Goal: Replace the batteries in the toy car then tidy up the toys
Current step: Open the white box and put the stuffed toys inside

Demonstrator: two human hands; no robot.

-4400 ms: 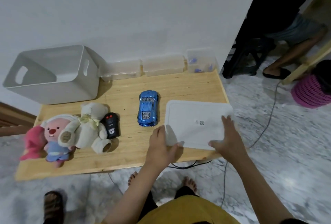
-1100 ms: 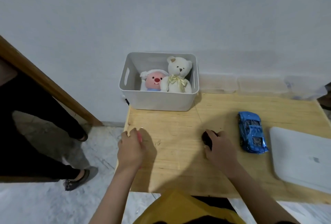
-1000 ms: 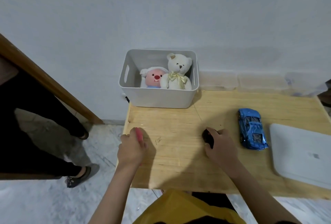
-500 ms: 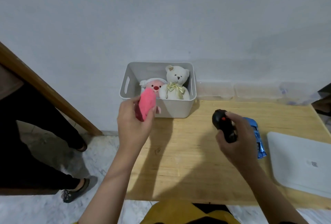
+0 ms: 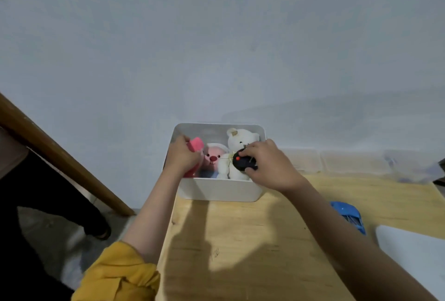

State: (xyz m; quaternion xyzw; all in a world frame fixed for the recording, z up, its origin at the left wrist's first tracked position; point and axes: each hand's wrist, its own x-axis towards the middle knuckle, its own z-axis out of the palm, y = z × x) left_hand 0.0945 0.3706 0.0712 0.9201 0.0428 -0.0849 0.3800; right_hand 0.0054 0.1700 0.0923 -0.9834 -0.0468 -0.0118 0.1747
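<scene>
1. Left hand (image 5: 181, 156) is reaching forward, arm extended, fingers curling round a pink soft plush toy (image 5: 195, 146).
2. Right hand (image 5: 269, 168) is gripping a black oval remote control (image 5: 243, 163), forearm stretching diagonally.

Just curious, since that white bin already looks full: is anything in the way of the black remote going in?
Partly. The right hand holds the black remote over the white bin, directly above the white teddy bear; the pink plush fills the space beside it.

Table (image 5: 252, 240) bears bin (image 5: 221, 190), car (image 5: 349, 216), lid (image 5: 414, 250)
</scene>
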